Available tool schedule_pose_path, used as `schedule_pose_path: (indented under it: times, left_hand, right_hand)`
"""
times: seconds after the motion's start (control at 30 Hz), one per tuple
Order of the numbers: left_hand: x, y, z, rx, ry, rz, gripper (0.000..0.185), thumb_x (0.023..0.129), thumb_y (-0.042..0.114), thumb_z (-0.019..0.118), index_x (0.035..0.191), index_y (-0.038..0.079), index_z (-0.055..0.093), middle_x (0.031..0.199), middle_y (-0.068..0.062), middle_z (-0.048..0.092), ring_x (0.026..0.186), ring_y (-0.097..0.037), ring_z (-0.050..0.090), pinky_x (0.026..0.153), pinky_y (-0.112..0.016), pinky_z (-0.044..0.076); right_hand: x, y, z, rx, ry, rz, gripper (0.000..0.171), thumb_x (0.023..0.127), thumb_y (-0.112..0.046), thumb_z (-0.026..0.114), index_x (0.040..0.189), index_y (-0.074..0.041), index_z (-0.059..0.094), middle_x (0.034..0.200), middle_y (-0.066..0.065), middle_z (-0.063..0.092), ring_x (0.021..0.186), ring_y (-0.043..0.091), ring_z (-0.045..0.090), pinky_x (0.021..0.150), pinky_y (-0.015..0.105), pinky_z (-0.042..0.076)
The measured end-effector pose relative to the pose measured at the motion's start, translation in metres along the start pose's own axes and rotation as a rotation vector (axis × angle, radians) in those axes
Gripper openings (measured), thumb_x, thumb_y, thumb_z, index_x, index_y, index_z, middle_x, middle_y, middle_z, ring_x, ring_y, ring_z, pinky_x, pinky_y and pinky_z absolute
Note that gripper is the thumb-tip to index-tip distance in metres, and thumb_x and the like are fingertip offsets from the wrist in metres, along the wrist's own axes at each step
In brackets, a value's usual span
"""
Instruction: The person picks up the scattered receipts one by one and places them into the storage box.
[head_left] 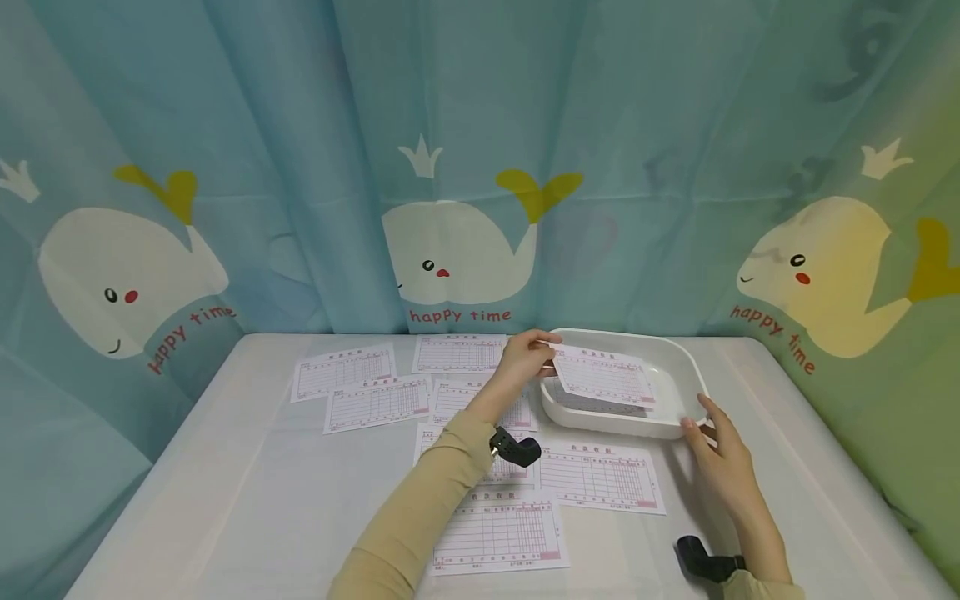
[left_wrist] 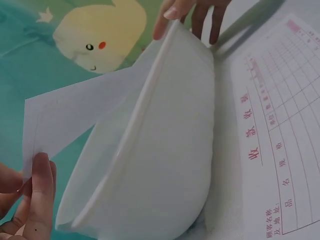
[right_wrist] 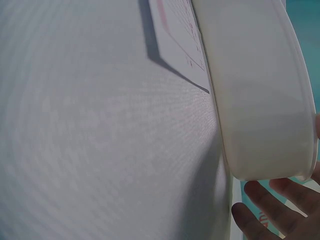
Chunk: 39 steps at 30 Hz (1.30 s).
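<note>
My left hand (head_left: 525,358) pinches a paper receipt slip (head_left: 603,377) by its left edge, between thumb and fingers. Printed with a pink table, the slip slants over the white plastic tray (head_left: 611,423), its far end reaching inside the rim. Beneath it, a grey patch that looks like shadow covers part of the tray floor. At the tray's front right corner, my right hand (head_left: 723,454) holds the rim with thumb and forefinger. In the right wrist view, other fingers (right_wrist: 272,205) of that hand spread at the tray's end wall.
Several similar slips lie on the white table: two overlapping ones (head_left: 378,404) at the left, one (head_left: 459,354) at the back, one (head_left: 600,475) before the tray, another (head_left: 498,533) nearest the front. A whale-print curtain (head_left: 457,250) hangs behind the table's back edge.
</note>
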<state>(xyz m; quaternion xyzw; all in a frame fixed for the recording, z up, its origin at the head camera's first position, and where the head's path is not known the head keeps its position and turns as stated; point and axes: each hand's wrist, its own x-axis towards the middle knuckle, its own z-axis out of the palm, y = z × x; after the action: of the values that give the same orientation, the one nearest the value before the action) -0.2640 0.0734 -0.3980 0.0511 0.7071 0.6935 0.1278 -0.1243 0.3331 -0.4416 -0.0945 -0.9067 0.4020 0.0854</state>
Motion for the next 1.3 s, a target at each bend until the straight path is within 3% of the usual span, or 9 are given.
schedule_pose_path:
  times: [0.13,0.33,0.7,0.97,1.3]
  left_hand:
    - [0.005,0.000,0.006,0.001,-0.001,0.002,0.027,0.090,-0.002,0.052,0.113,0.000,0.066,0.084,-0.006,0.059,0.071,-0.016,0.065,0.071,-0.029,0.059]
    - [0.009,0.002,0.012,0.077,-0.011,0.008,0.028,0.089,-0.002,0.051,0.113,0.000,0.066,0.085,-0.007,0.060,0.069,-0.015,0.064,0.073,-0.030,0.059]
    - [0.015,0.006,0.026,0.173,-0.024,-0.004,0.027,0.090,0.000,0.051,0.113,0.001,0.066,0.088,-0.012,0.063,0.086,-0.029,0.069,0.075,-0.034,0.059]
    - [0.014,0.006,0.032,0.212,-0.049,0.018,0.025,0.089,0.000,0.054,0.111,0.001,0.066,0.081,-0.006,0.059,0.073,-0.015,0.063,0.072,-0.030,0.059]
    - [0.010,0.006,0.031,0.170,-0.043,0.011,0.030,0.089,-0.001,0.053,0.118,-0.001,0.062,0.088,-0.011,0.063,0.075,-0.015,0.061,0.077,-0.034,0.059]
  right_hand:
    - [0.000,0.000,0.001,-0.003,0.006,-0.003,0.064,0.102,-0.034,0.043,0.152,-0.003,0.018,0.150,0.035,0.024,0.126,0.056,0.039,0.097,0.068,0.037]
    - [0.000,0.001,0.001,-0.018,-0.002,-0.001,0.065,0.102,-0.035,0.042,0.152,-0.003,0.018,0.150,0.035,0.024,0.126,0.056,0.040,0.097,0.067,0.038]
    - [0.000,0.001,0.001,-0.006,-0.008,0.013,0.065,0.102,-0.035,0.043,0.153,-0.003,0.016,0.151,0.035,0.022,0.127,0.057,0.038,0.097,0.069,0.036]
    - [-0.001,0.000,0.001,-0.007,-0.004,0.022,0.066,0.102,-0.034,0.043,0.153,-0.003,0.016,0.151,0.035,0.022,0.127,0.056,0.037,0.098,0.069,0.036]
    - [0.000,0.001,0.000,-0.007,-0.003,0.014,0.066,0.102,-0.034,0.043,0.153,-0.003,0.016,0.151,0.036,0.022,0.127,0.057,0.037,0.096,0.069,0.037]
